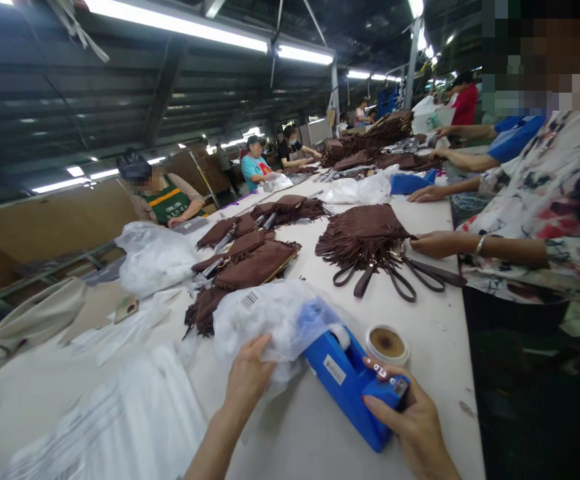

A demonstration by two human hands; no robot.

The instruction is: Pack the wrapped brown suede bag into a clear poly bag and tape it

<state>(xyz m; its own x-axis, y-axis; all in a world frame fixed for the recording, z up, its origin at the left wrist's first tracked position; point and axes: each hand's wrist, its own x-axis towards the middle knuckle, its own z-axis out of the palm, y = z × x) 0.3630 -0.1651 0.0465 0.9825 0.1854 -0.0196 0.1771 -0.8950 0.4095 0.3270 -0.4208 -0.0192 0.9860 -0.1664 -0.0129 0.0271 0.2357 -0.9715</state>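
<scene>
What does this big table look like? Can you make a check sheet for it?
Surface: long white worktable, mostly covered.
Job's things: blue plastic tape dispenser; crinkly clear plastic bag with a barcode label.
Clutter: brown fringed suede bags; round white tape roll; flat clear bags.
Hands: left hand presses on the bag; right hand grips the dispenser's end.
Cables: nothing seen.
Surroundings: other people working along both sides; a neighbour's hand by a fringed bag with straps; strip lights overhead.
</scene>
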